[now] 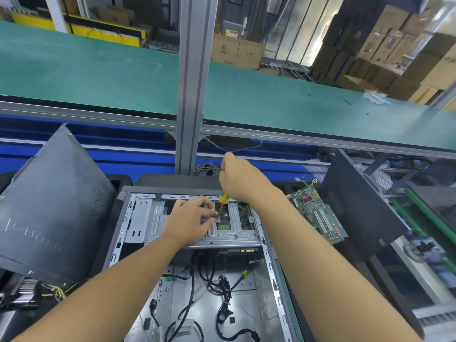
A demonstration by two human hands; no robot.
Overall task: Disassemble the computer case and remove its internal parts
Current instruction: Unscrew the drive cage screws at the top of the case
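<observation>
A single head-worn view looks forward and down, close over the fingers (195,206). Beyond them runs the green conveyor belt (98,70).

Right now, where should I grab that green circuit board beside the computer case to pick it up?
Probably by its bare rim at the near end. The circuit board lies face up, slots and chips on top, so pinch the edges from the near right; the computer case wall crowds its left.

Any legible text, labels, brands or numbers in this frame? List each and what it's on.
Nothing reads with certainty.
Side panel: raised logo, too faint to read.
Boxes: printing too small.
Sticker behind them: blurred.
Motherboard: markings too small.
</observation>
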